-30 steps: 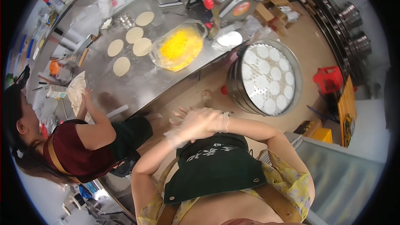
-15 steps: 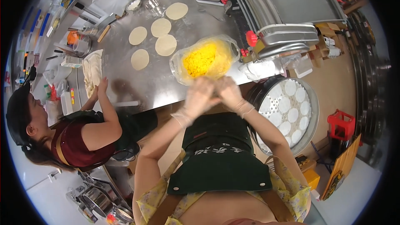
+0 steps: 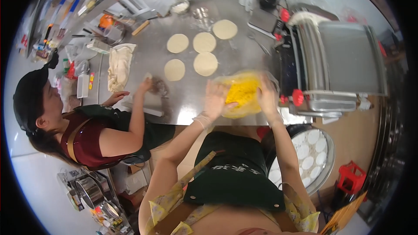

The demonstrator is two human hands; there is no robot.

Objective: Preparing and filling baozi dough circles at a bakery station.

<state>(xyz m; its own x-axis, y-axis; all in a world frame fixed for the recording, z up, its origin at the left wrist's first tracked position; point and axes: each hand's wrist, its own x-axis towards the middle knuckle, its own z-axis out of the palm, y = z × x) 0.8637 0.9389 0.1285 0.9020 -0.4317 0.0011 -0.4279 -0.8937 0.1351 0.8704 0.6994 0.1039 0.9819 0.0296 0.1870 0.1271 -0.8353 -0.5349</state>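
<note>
The person stands at a long shiny metal bench [image 3: 187, 95] with both arms stretched out in front. The left hand [image 3: 216, 100] is on the left side of a clear bowl full of bright yellow filling [image 3: 242, 93]. Its fingers are spread and press against the bowl's side. The right hand [image 3: 266, 96] is on the bowl's right side, with its fingers curled over the rim. So both hands grip the bowl between them. The bowl sits near the front edge of the bench, right in front of the person's dark green apron [image 3: 235, 172]. Both elbows are bent a little and the forearms point up toward the bowl.

Behind the bowl, five flat round pieces of pale dough [image 3: 205, 63] lie on the bench, close together but not touching the bowl. Just to the right of the bowl is a big grey metal machine with red knobs [image 3: 335, 61].

Low on the right, below the bench, is a round metal tray of small white dough rounds [image 3: 311, 156].

On the left, another person in a dark red top [image 3: 89, 141] leans over the bench, with one hand [image 3: 145, 85] on the bench near a white cloth [image 3: 118, 65].
</note>
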